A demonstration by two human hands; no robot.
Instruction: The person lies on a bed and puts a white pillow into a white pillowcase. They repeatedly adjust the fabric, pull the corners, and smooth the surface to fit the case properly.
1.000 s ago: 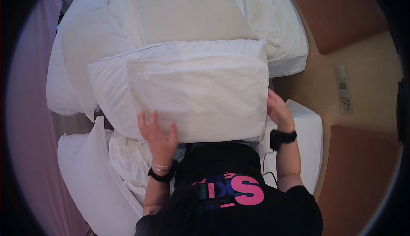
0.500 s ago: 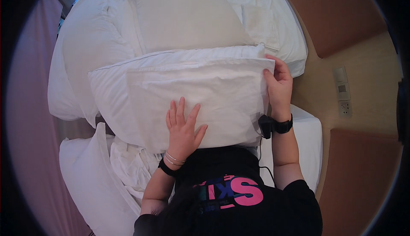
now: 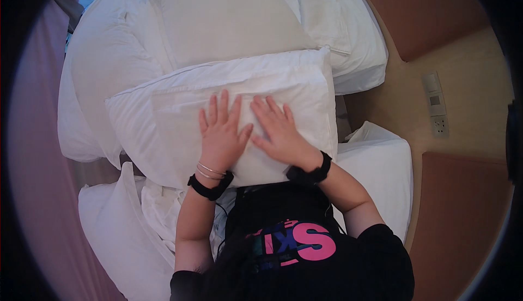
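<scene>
A white pillow (image 3: 180, 132) in a pillowcase lies right in front of my body, its long side running across. Flat on its upper face rests my left hand (image 3: 222, 129), fingers spread, bracelets and a black band at the wrist. Just to the right, my right hand (image 3: 283, 134) also lies on the pillowcase with its fingers stretched out and a black strap at the wrist. Neither hand grasps anything. A folded-over flap of cloth shows along the pillow's face above my fingertips.
Beyond it a large white pillow (image 3: 223, 20) leans on a heap of white bedding (image 3: 103, 72). More white pillows (image 3: 117, 219) lie at lower left; a white-covered bed (image 3: 376, 175) stands at right. Brown panels (image 3: 463, 208) and a wall socket (image 3: 439, 126) are on the right wall. A pinkish curtain (image 3: 41, 154) hangs left.
My right hand has let go of the pillow's upper right corner and moved left and down onto its face. My left hand has slid slightly up and left.
</scene>
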